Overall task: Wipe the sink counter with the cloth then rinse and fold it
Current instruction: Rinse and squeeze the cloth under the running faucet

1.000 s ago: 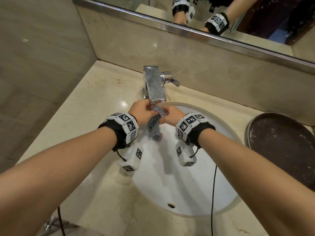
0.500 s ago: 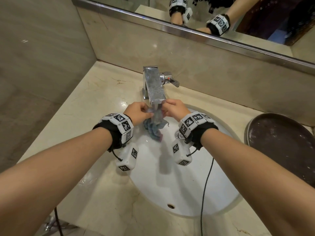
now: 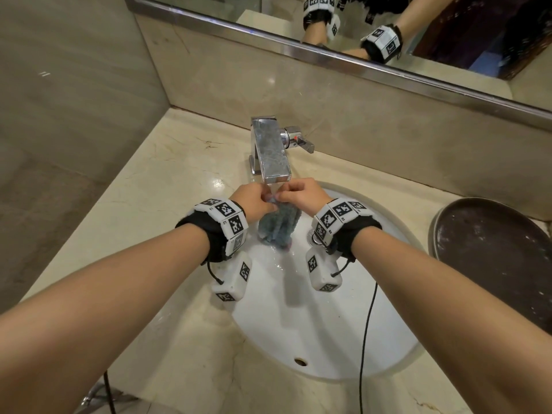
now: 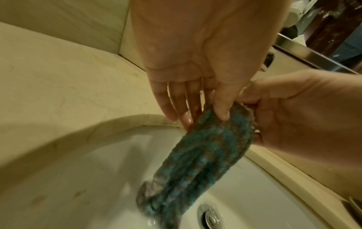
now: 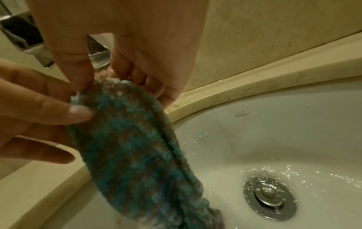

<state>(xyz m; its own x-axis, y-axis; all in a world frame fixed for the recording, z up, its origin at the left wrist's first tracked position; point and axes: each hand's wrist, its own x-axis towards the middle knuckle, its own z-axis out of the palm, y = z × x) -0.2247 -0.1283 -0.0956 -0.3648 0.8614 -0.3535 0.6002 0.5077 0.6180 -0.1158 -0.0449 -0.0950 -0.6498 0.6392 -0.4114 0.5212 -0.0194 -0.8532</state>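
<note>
cloth spot: your cloth (image 3: 279,227) hangs mid-frame in the head view, right under the tap (image 3: 270,150) and over the white basin (image 3: 298,324), not touching the worktop (image 3: 167,180).
left hand: your left hand (image 3: 254,201) pinches the cloth's top edge, thumb on the front; the other fingers (image 4: 176,102) lie straight behind it.
right hand: your right hand (image 3: 301,194) pinches the same top edge, just beside the left.
cloth axis: long axis runs top to bottom of the frame, tilted a bit toward the drain (image 5: 269,199); it's bunched into lengthwise ridges and the free end points down.
slip risk: both grips sit on one small wet edge, so I reckon soaked weight could pull it out and drop it in the basin.
drain risk: the low end hangs close to the drain, so it could drag there.
splash risk: water off the cloth could spray the worktop you're meant to leave wiped.
rinse risk: bunched like this, inner folds probably stay dirty unless you spread it.
</note>
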